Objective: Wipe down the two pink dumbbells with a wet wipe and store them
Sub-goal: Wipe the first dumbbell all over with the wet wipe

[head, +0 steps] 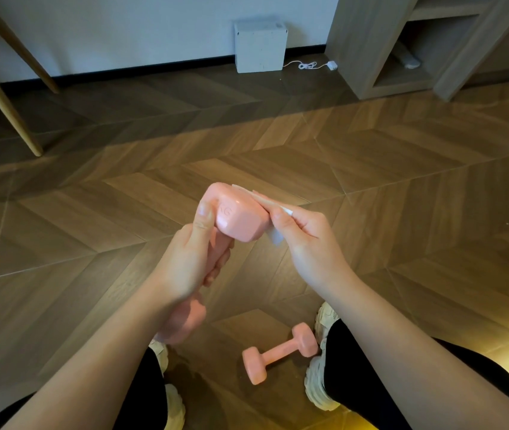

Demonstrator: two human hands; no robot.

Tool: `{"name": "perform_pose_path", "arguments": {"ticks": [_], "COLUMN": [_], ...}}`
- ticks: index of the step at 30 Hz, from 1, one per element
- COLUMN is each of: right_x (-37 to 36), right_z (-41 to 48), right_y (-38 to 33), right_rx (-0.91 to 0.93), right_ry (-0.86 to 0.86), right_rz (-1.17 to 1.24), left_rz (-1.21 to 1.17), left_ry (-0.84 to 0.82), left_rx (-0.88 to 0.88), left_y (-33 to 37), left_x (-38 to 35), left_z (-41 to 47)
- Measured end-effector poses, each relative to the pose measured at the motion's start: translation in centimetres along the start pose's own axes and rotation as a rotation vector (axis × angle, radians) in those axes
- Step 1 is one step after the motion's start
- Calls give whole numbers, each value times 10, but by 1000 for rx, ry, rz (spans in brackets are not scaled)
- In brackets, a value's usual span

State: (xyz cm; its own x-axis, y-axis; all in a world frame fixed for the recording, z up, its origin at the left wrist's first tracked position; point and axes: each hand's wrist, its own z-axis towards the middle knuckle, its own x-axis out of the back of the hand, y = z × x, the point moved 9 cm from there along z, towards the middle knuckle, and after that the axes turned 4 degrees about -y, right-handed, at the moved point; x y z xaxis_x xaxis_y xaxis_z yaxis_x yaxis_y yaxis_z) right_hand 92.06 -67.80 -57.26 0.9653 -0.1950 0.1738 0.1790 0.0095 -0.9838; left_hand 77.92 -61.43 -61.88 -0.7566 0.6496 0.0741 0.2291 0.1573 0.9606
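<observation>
Herringbone wood floor (122, 197); white box (260, 46) against wall; shelf unit (371, 57) right.

pink dumbbells (279, 352) 2 | wet wipe (274, 235) 1 | hands (185, 262) 2 | shoes (318, 380) 2 | white box (261, 46) 1

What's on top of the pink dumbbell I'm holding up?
A white wet wipe lies against the upper head of the pink dumbbell, pinched by the right hand. The left hand covers its handle.

We see forearms (107, 342) bare down to the left hand (185, 262) and right hand (305, 243); black close-fitting trousers (352, 373) cover both legs, above chunky off-white trainers (316, 386) with thick ridged soles.
</observation>
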Motion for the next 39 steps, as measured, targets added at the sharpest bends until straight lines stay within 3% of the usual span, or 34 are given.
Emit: {"name": "perform_pose_path", "arguments": {"ticks": [4, 11, 15, 24, 31, 39], "right_x": [-1, -5, -7, 0, 0, 0], "right_z": [6, 1, -2, -4, -7, -1], "right_y": [4, -2, -10, -11, -16, -2], "right_rx": [-51, -40, -23, 97, 140, -20], "right_ry": [0, 0, 18, 32, 60, 41], "right_rz": [119, 73, 69, -24, -139, 232], "left_rz": [2, 154, 168, -114, -176, -140], "left_ry": [-96, -226, -150, -42, -36, -85], "left_rx": [-29, -1, 44, 230, 184, 28], "left_y": [6, 1, -4, -12, -3, 14], "left_x": [-13, -22, -19, -15, -6, -4], "left_z": [-3, 4, 2, -4, -4, -6]}}
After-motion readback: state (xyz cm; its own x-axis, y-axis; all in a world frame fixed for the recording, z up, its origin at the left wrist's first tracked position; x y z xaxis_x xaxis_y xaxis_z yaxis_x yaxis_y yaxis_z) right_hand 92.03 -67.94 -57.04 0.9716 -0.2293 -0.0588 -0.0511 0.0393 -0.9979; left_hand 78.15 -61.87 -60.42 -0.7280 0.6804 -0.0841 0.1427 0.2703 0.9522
